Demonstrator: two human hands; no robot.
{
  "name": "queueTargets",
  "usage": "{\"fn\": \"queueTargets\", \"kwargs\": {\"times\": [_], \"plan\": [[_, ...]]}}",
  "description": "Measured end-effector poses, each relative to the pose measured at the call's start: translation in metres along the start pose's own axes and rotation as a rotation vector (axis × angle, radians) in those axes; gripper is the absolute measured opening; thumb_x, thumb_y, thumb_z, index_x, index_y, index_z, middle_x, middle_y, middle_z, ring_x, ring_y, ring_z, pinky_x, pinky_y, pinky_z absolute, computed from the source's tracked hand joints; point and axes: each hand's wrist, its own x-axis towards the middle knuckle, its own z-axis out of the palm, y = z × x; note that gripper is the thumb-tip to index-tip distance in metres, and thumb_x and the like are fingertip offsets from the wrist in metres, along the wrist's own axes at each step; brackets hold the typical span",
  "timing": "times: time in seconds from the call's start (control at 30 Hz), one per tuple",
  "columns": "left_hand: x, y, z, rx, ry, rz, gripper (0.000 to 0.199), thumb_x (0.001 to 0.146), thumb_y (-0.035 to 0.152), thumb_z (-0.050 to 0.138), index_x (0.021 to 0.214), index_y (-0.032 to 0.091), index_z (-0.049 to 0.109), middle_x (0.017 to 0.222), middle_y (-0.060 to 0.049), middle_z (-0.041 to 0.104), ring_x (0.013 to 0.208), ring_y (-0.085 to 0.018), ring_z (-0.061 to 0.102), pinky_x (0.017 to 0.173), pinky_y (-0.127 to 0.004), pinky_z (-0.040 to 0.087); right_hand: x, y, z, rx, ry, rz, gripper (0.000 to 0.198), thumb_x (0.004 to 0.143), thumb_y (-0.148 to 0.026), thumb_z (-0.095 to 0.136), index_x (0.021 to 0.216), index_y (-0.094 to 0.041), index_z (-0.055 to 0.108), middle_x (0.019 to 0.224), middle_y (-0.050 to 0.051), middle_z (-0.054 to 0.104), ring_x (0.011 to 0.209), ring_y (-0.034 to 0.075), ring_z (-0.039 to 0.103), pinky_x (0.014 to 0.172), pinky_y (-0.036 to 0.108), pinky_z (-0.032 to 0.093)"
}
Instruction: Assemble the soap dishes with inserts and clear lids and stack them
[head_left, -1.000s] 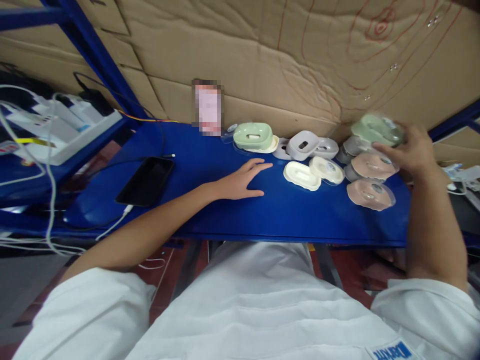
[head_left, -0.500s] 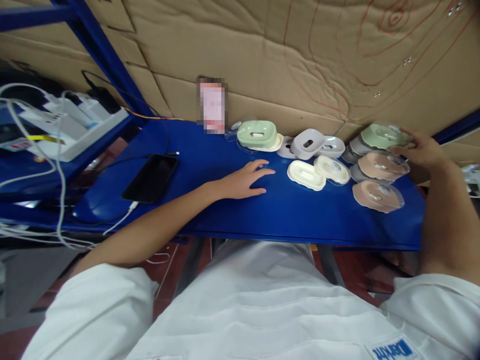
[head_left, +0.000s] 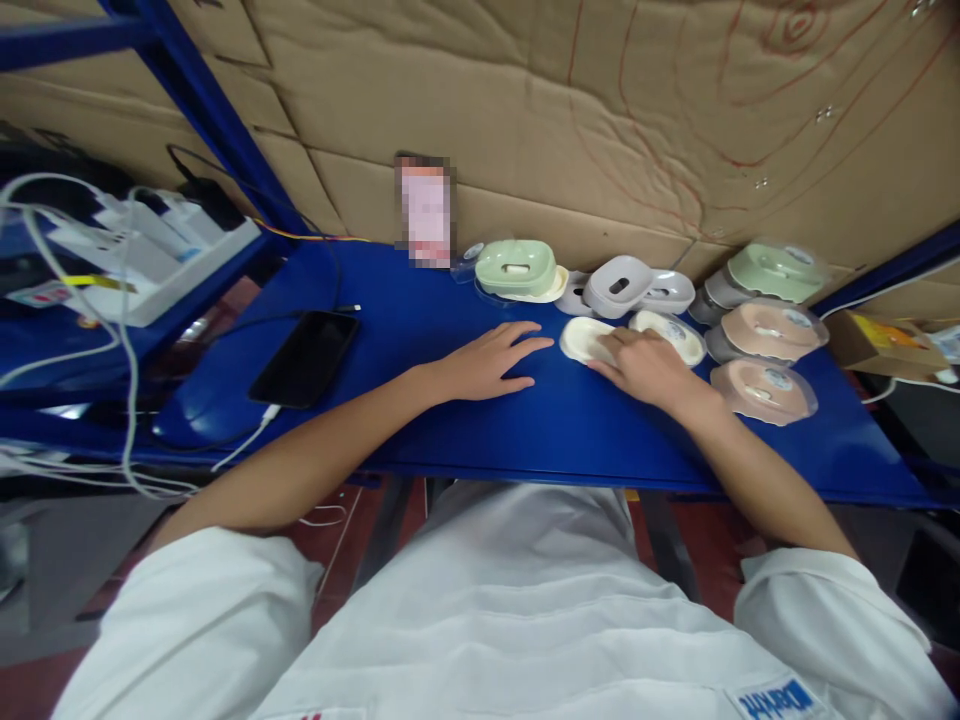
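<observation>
and here's the cream dish [head_left: 581, 338], lying on the blue bench [head_left: 517, 435] front and centre, its slim end pointing at the left grip [head_left: 486, 362]. the right grip [head_left: 651, 365] comes over its other end, fingers curled down on top, thumb at the near edge, perhaps to steady it; whether they pinch it, i can't tell, as the knuckles hide the contact. just behind the wrist sits a second cream dish [head_left: 684, 342], partly covered by the hand. over to the left grip: fingers spread, nothing held, lying on the bench, seemingly as a prop for the arm. behind, lilac dishes [head_left: 621, 287] overlap, likely to save room, beside a green dish [head_left: 516, 268]. out right, pink dishes [head_left: 766, 330] line up near another green one, apparently sorted by colour. far left, a black phone [head_left: 306, 358] lies flat, a white cable at its end.
</observation>
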Motion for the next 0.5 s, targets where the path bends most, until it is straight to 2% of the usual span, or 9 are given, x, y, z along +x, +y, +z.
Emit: {"fn": "queueTargets", "kwargs": {"times": [0.07, 0.13, 0.2, 0.27, 0.37, 0.43, 0.5], "plan": [[0.000, 0.000, 0.001, 0.024, 0.026, 0.032, 0.065, 0.106, 0.041, 0.061, 0.166, 0.026, 0.044, 0.173, -0.017, 0.039, 0.158, -0.037, 0.041, 0.131, -0.056, 0.036, 0.011, -0.025, 0.002, 0.071, 0.046, -0.104, 0.053, 0.112, -0.054, 0.044, 0.145, -0.020, 0.068, 0.135, 0.017, 0.076, 0.124, 0.034, 0.071, 0.107, 0.051, 0.052], [0.000, 0.000, 0.002, 0.051, 0.033, 0.068, 0.059, 0.107, 0.040, 0.060, 0.163, 0.024, 0.050, 0.171, -0.017, 0.043, 0.158, -0.036, 0.042, 0.130, -0.054, 0.036, 0.020, -0.029, -0.001, 0.112, 0.154, -0.131, 0.050, 0.114, -0.042, 0.038, 0.154, -0.024, 0.060, 0.144, 0.014, 0.072, 0.133, 0.033, 0.067, 0.112, 0.051, 0.050], [0.001, 0.001, 0.001, 0.080, 0.012, 0.075, 0.053, 0.107, 0.041, 0.058, 0.157, 0.022, 0.057, 0.166, -0.017, 0.051, 0.153, -0.035, 0.047, 0.128, -0.053, 0.038, 0.026, -0.018, -0.002, 0.078, 0.269, -0.053, 0.051, 0.113, -0.032, 0.036, 0.159, -0.023, 0.054, 0.154, 0.014, 0.065, 0.143, 0.033, 0.060, 0.119, 0.056, 0.043], [0.002, 0.001, -0.001, 0.107, -0.028, 0.041, 0.051, 0.107, 0.044, 0.059, 0.153, 0.022, 0.062, 0.158, -0.015, 0.060, 0.145, -0.035, 0.056, 0.123, -0.052, 0.042, 0.029, 0.002, 0.004, 0.013, 0.322, 0.069, 0.052, 0.110, -0.026, 0.040, 0.159, -0.020, 0.054, 0.159, 0.016, 0.061, 0.150, 0.036, 0.053, 0.124, 0.062, 0.035], [0.001, 0.001, -0.008, 0.111, -0.076, -0.012, 0.052, 0.103, 0.047, 0.063, 0.150, 0.025, 0.064, 0.151, -0.011, 0.065, 0.135, -0.033, 0.062, 0.120, -0.049, 0.044, 0.028, 0.028, 0.019, -0.016, 0.299, 0.174, 0.047, 0.108, -0.027, 0.045, 0.151, -0.017, 0.061, 0.150, 0.018, 0.067, 0.143, 0.038, 0.058, 0.124, 0.066, 0.032], [0.001, 0.001, -0.013, 0.073, -0.079, -0.033, 0.059, 0.100, 0.045, 0.067, 0.156, 0.027, 0.059, 0.154, -0.010, 0.063, 0.138, -0.033, 0.062, 0.122, -0.048, 0.044, 0.024, 0.035, 0.026, 0.003, 0.305, 0.146, 0.044, 0.110, -0.035, 0.049, 0.147, -0.018, 0.064, 0.142, 0.017, 0.071, 0.134, 0.037, 0.063, 0.123, 0.065, 0.032], [0.000, 0.001, -0.016, 0.010, -0.045, -0.043, 0.076, 0.097, 0.042, 0.071, 0.167, 0.029, 0.044, 0.162, -0.010, 0.055, 0.146, -0.033, 0.057, 0.125, -0.047, 0.043, 0.018, 0.029, 0.030, 0.029, 0.342, 0.063, 0.047, 0.110, -0.046, 0.053, 0.149, -0.022, 0.063, 0.138, 0.014, 0.073, 0.130, 0.035, 0.064, 0.124, 0.063, 0.032]]}}
